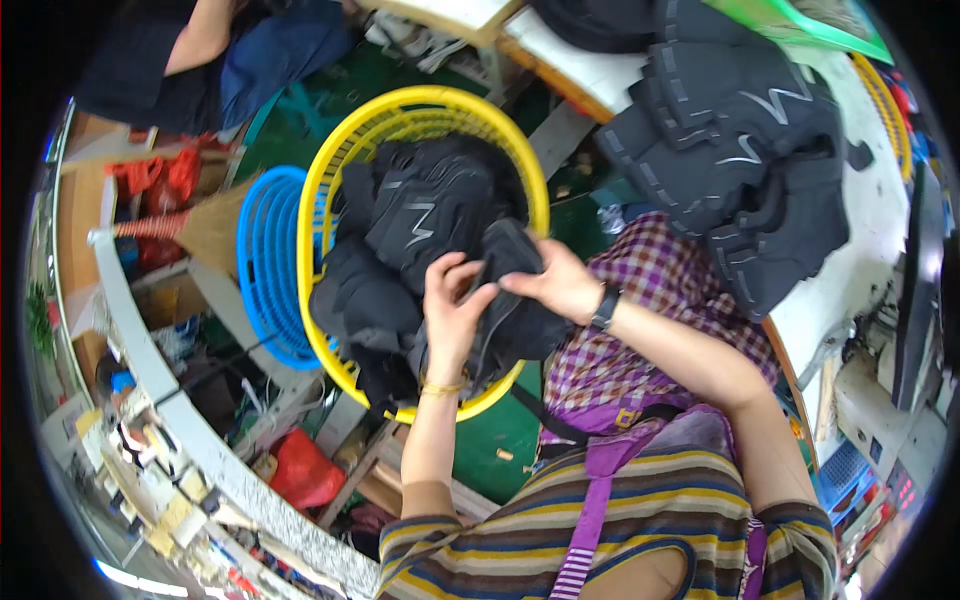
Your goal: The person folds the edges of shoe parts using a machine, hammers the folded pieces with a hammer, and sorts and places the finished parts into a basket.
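Over a round yellow plastic basket (318,190) I have both hands close together on a black fabric piece (510,250). My right hand (562,284) grips its right side, thumb on top and fingers behind the cloth. Opposite it, my left hand (452,312) has its fingers curled and its thumb against the piece's left edge. The piece's lower part hangs toward the basket's near rim. Beneath my hands the basket is heaped with dark garment pieces (415,205), one bearing a light zigzag mark. Folds hide where the held piece ends.
More black garment pieces (725,140) lie on the white table (870,235) at right, beside a sewing machine (870,400). A blue basket (262,265) and a broom (215,222) stand left of the yellow one. Another person (270,60) is at the far left.
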`<action>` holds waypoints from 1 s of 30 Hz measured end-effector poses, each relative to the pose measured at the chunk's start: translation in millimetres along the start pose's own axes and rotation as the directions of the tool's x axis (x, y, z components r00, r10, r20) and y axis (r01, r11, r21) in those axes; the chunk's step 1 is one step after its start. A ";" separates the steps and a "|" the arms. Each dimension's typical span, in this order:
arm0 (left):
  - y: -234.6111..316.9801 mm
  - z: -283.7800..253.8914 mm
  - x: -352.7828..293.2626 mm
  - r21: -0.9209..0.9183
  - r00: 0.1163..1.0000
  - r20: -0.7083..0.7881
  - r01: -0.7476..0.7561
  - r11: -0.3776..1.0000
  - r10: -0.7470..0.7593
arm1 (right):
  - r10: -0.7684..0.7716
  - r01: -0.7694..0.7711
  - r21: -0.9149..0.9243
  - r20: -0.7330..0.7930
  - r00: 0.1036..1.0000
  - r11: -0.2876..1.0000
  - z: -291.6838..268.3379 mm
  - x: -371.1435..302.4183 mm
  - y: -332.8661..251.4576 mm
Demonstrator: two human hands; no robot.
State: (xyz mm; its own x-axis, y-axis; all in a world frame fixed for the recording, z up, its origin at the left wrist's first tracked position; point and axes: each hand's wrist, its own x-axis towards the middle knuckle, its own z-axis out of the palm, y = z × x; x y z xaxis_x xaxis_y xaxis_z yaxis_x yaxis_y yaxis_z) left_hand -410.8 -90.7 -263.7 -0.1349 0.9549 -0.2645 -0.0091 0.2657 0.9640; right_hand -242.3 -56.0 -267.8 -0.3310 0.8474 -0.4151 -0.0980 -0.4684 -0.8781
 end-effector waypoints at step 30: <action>29.8 6.3 91.0 0.388 0.889 0.450 -0.282 0.877 0.087 | 0.206 -0.285 0.256 0.296 0.933 0.924 -31.3 0.5 -7.2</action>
State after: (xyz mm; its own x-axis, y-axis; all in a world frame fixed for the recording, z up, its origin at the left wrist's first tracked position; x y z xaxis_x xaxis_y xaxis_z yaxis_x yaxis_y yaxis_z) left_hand -417.1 4.9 -259.2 0.3255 0.9313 -0.1636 0.4147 0.0149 0.9098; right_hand -212.4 -44.4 -269.1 -0.6063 0.6201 -0.4979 -0.2360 -0.7382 -0.6320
